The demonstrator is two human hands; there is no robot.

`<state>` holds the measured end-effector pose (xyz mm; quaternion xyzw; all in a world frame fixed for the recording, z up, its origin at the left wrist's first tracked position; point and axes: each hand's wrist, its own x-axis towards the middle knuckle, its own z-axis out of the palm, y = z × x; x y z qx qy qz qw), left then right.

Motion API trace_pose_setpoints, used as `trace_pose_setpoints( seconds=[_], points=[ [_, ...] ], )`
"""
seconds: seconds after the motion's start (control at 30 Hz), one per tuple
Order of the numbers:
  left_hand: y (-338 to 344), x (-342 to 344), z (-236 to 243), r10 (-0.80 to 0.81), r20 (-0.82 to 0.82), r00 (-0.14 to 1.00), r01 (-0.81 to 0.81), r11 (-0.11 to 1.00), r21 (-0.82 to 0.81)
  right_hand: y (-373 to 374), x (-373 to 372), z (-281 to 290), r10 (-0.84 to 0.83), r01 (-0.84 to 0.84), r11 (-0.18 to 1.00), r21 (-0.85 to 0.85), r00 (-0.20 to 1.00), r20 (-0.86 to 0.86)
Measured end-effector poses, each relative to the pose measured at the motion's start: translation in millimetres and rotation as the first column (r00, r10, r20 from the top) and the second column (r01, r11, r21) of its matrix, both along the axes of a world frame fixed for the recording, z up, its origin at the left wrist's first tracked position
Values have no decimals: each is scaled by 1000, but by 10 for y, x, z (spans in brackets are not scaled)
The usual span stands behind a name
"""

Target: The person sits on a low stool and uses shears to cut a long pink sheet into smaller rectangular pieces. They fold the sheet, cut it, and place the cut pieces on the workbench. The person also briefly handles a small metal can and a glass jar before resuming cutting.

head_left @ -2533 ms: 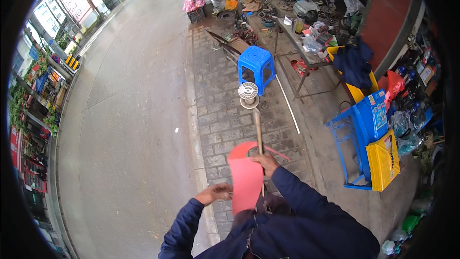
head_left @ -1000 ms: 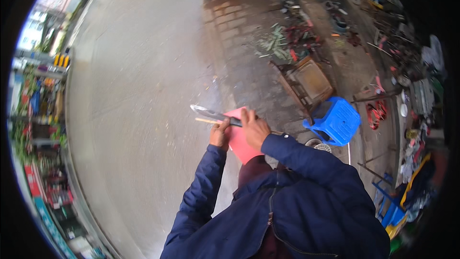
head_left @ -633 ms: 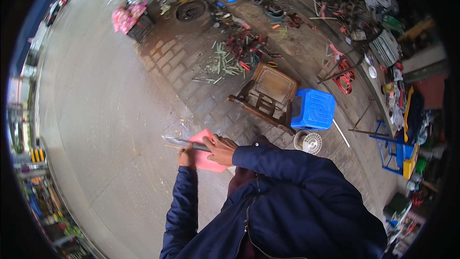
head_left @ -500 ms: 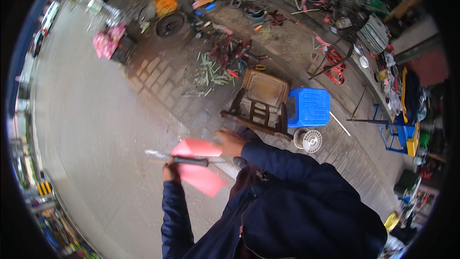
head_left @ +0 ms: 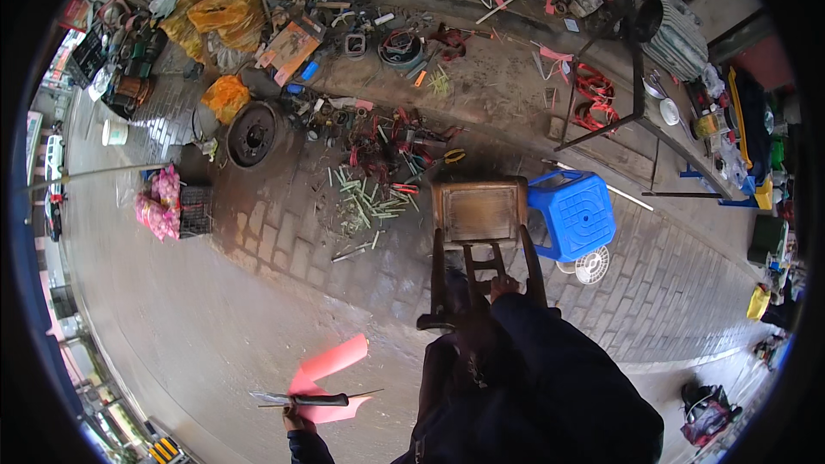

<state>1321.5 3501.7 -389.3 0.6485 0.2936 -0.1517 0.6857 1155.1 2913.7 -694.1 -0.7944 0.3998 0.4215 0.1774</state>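
one knife (head_left: 325, 399), one wooden chair (head_left: 479, 216), one blue stool (head_left: 577, 213)

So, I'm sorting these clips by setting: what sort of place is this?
Probably an outdoor roadside work spot, perhaps a repair stall: a wooden chair and a blue plastic stool stand on brick paving beside a road, near scattered green strips.

The stool (head_left: 584, 213) stands right of the chair (head_left: 479, 213).

Left head-worn fisheye view, wide and steeply downward from above the hands (head_left: 504, 286) and brick paving (head_left: 649, 309).
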Motion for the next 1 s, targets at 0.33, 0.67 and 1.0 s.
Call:
trace_pose_setpoints(
  seconds=[0.33, 0.67, 1.0],
  points=[
    [-567, 1249, -357, -108, -181, 978, 117, 992, 44, -197, -22, -74, -330, 333, 927, 173, 943, -48],
    [-949, 2955, -1292, -155, -280, 947, 205, 965, 160, -1136, 1075, 701, 538, -492, 698, 520, 840, 73],
    [-1283, 4192, -1847, -247, -165, 955, 280, 934, 223, -2442, 2237, 2293, -663, 542, -529, 653, 216, -717]
  ],
)
